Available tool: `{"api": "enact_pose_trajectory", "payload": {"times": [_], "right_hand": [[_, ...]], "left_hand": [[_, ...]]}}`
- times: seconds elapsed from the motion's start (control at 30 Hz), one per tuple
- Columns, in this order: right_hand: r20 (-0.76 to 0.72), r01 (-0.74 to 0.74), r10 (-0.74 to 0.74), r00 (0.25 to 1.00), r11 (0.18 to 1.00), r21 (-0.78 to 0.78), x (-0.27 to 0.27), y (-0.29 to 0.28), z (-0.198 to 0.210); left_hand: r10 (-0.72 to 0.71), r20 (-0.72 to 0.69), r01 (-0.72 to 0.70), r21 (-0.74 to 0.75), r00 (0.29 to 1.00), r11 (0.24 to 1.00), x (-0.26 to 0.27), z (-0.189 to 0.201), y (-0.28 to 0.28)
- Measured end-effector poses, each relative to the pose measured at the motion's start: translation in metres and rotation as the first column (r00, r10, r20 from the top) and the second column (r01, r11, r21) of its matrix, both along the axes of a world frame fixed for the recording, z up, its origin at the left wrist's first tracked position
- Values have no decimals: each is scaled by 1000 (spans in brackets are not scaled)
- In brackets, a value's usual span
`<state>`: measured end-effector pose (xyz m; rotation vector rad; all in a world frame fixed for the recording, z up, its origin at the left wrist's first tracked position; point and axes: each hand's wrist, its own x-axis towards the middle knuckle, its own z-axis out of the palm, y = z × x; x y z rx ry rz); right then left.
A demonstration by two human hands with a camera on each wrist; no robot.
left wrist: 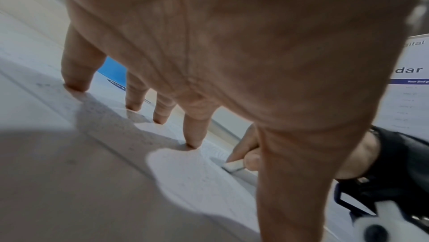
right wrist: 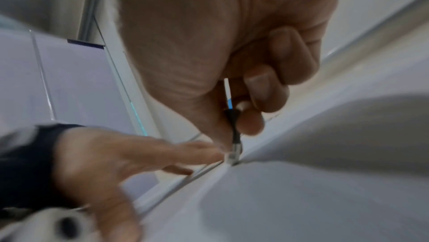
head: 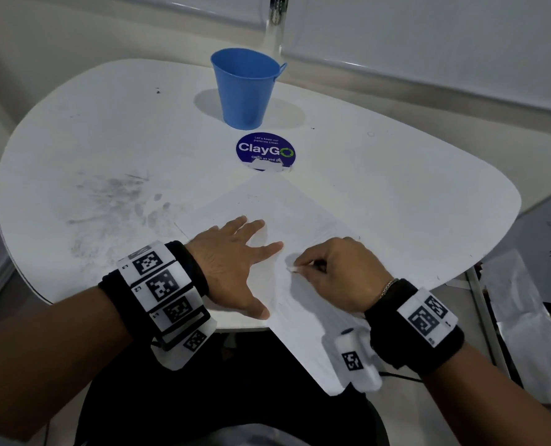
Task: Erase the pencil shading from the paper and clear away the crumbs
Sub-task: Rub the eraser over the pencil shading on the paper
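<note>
A white sheet of paper (head: 267, 201) lies cornerwise on the white table (head: 106, 140), and its near corner hangs over the front edge. My left hand (head: 232, 255) lies flat on the sheet with fingers spread, the fingertips (left wrist: 194, 143) pressing it down. Just right of it my right hand (head: 332, 272) pinches a slim stick eraser (right wrist: 234, 135) with a black collar. The eraser's white tip (head: 292, 269) touches the paper close to my left forefinger. Only faint grey marks show on the sheet around the tip.
A blue bucket (head: 246, 88) stands at the back of the table, with a round blue ClayGo sticker (head: 265, 151) in front of it. Grey smudges (head: 116, 194) cover the table's left part. Printed sheets (head: 531, 284) lie off the table to the right.
</note>
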<state>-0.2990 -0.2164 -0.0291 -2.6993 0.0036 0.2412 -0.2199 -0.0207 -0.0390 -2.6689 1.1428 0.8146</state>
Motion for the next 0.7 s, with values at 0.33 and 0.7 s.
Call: {"api": "enact_pose_trajectory", "payload": {"times": [0.33, 0.7], "right_hand": [[0, -41, 41, 999, 998, -37, -2, 2, 3], [-15, -116, 117, 993, 991, 73, -7, 12, -3]], "left_hand": [[1, 0, -1, 4, 1000, 1000, -1, 2, -1], [2, -7, -2, 3, 1000, 1000, 1, 0, 0]]}}
